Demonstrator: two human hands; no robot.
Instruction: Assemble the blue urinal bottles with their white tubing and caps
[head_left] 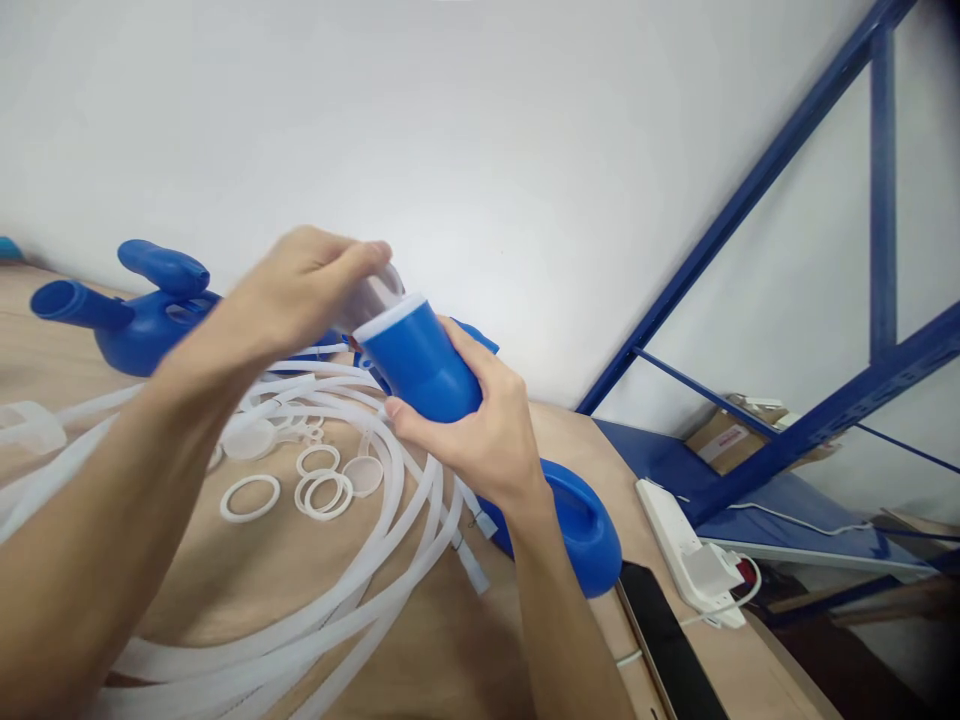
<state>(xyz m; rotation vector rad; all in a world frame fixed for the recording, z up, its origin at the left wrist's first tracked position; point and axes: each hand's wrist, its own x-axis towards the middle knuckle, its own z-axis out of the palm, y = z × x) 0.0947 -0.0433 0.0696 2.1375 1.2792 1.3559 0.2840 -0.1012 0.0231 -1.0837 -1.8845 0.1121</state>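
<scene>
My right hand point(480, 420) is wrapped round the wide neck of a blue plastic bottle point(424, 365), which tilts up to the left. Below my right wrist shows a blue body with a handle point(585, 530), apparently the same bottle's. A white ring point(390, 317) rims the neck's mouth. At that mouth my left hand point(315, 275) grips a translucent plastic cap point(384, 288), which is partly hidden behind the fingers and blurred. Whether the cap sits inside the ring or just above it, I cannot tell.
Coiled white tubes point(405, 560) spread over the wooden table point(240, 580). Among them lie loose white rings point(250, 498) and a translucent round cap point(364, 475). More blue bottles point(142, 330) stand at left. A black phone-like slab point(664, 640), a power strip point(686, 555) and a blue rack point(750, 190) are right.
</scene>
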